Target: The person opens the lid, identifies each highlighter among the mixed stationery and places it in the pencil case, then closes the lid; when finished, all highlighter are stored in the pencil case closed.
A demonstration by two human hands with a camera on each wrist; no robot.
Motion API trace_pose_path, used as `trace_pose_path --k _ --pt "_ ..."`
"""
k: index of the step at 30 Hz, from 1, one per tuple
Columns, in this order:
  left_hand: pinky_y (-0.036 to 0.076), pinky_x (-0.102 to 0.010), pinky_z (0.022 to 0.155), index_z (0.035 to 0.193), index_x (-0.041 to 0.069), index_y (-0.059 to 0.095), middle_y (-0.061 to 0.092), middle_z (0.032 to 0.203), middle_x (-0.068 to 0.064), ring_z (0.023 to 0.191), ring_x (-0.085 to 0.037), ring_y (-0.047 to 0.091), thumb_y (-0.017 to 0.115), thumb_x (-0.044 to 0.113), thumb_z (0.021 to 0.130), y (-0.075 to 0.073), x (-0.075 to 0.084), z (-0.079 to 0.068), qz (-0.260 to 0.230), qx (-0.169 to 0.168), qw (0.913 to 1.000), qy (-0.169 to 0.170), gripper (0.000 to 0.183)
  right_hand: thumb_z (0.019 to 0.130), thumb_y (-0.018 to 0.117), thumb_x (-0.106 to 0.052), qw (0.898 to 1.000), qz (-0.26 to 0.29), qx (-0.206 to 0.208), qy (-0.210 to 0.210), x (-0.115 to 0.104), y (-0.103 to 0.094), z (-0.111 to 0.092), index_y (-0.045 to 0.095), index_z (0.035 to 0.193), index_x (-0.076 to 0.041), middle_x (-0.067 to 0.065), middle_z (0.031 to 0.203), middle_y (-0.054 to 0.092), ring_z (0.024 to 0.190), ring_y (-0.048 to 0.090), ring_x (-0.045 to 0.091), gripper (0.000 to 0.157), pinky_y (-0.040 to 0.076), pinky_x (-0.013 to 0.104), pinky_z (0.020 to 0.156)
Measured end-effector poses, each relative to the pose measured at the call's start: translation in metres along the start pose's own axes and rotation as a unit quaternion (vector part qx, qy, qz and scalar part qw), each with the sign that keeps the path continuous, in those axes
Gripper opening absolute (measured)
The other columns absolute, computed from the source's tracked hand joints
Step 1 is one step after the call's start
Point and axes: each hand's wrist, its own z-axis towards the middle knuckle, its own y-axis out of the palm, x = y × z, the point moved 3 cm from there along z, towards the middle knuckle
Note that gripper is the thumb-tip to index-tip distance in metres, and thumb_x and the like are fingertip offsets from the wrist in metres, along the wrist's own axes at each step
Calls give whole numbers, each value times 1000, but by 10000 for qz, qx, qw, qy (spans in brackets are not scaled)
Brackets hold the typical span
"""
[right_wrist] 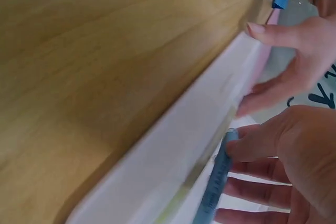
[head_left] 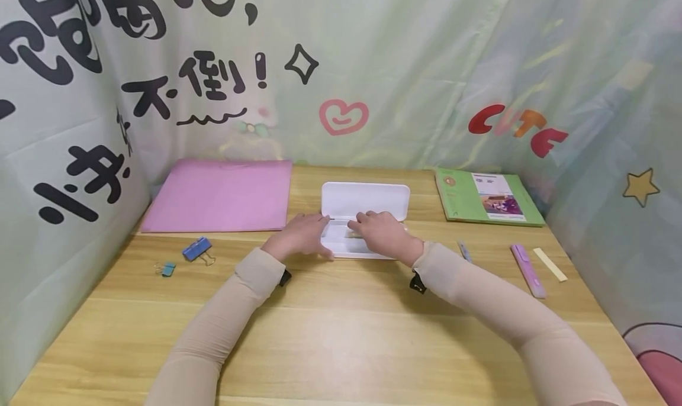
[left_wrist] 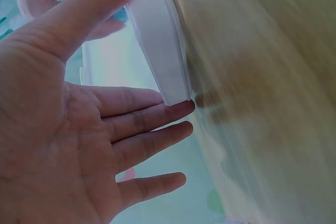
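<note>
A white pencil case lies open on the table with its lid standing up at the back. My left hand holds the case's left end, the thumb at the front corner and the straight fingers along the side and behind. Over the tray, my right hand pinches a blue pen-like stick with dark lettering between thumb and fingers. That stick lies at the tray, and its far end is out of view. A pale yellowish strip runs along the tray beside it.
A pink folder lies back left, with a blue binder clip and a smaller teal clip in front. To the right are a green book, a thin blue pen-like item, a purple highlighter and a cream strip.
</note>
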Motion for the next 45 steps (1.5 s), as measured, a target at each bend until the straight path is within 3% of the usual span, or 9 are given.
trace_pose_path --k 14,21,25,32,35,39,41,45 --pt "13 -44 102 137 8 24 28 138 -8 125 -22 23 61 64 61 -3 3 -1 56 -31 10000 3 102 81 50 -7 9992 216 -230 227 1 8 -6 58 101 -13 2 85 54 68 52 17 23 44 29 46" --pt "11 -45 103 137 8 24 27 138 -9 126 -23 23 62 63 61 -2 2 0 27 11 10000 54 101 76 49 1 9949 529 -291 808 11 -2 -27 59 106 -12 4 92 56 73 54 19 33 46 30 49" --pt "10 -45 103 137 8 24 27 138 -8 126 -22 23 61 64 61 -1 2 0 1 38 10000 75 101 70 47 6 9879 669 -238 1376 24 -10 -50 59 100 -8 5 84 55 61 51 18 36 39 26 39" --pt "10 -47 102 137 7 24 28 138 -9 125 -23 23 63 60 63 -2 4 -2 -91 31 9999 101 99 72 52 -1 9615 700 -455 2619 49 -14 -100 56 83 -3 6 68 49 49 42 17 12 32 27 33" --pt "10 -47 102 137 6 25 29 137 -9 125 -23 24 64 58 64 -3 5 -3 -109 23 9999 83 98 76 49 -3 9467 521 -893 3050 57 -16 -119 53 80 -1 9 66 49 50 45 21 6 34 32 32" --pt "9 -47 102 137 6 24 28 138 -9 125 -23 24 65 57 64 -4 6 -5 -119 9 9999 72 97 79 45 -7 9193 612 -1469 3601 64 -18 -141 50 84 5 16 67 48 56 47 29 14 37 40 38" --pt "9 -47 103 137 7 24 28 138 -10 125 -23 24 64 57 64 -4 7 -5 -120 -7 9999 61 97 79 44 -7 9094 678 -1645 3758 67 -18 -151 49 83 8 18 67 46 57 48 32 16 39 42 41" --pt "7 -47 103 137 7 23 27 138 -9 126 -23 23 64 58 64 -4 6 -4 -143 -42 9999 24 98 79 42 -5 8998 797 -1945 3824 70 -14 -164 47 77 7 17 62 45 55 48 33 13 40 44 43"
